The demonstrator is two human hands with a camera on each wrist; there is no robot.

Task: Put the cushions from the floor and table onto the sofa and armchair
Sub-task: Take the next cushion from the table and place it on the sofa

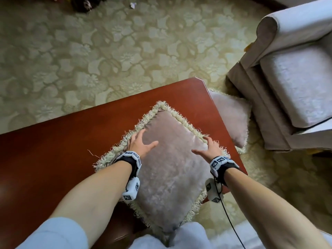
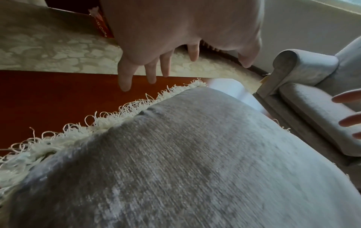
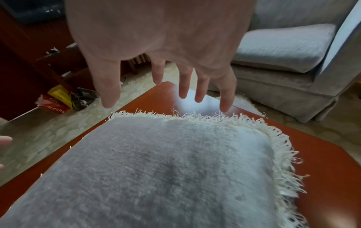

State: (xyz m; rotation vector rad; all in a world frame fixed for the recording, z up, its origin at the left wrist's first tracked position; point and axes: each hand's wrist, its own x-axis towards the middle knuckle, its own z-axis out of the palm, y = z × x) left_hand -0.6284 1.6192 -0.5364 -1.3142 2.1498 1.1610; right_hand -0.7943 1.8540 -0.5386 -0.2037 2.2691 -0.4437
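A pale pink velvet cushion (image 1: pixel 170 162) with a cream fringe lies on the red-brown wooden table (image 1: pixel 53 150), its near corner hanging over the table edge. My left hand (image 1: pixel 142 142) hovers with spread fingers over the cushion's left edge, and my right hand (image 1: pixel 209 148) does the same over its right edge. The wrist views show the left fingers (image 2: pixel 125 77) and right fingers (image 3: pixel 183 86) straight above the cushion (image 2: pixel 195 162) (image 3: pixel 156 169), holding nothing. A second fringed cushion (image 1: pixel 231 117) lies on the floor between table and armchair (image 1: pixel 294 83).
A patterned beige carpet (image 1: pixel 89 51) covers the floor beyond the table. The grey armchair's (image 3: pixel 283 50) seat is bare. Dark shelving with a red and yellow box (image 3: pixel 56 101) at its foot stands at the far left. A black cable (image 1: pixel 228 218) hangs from my right wrist.
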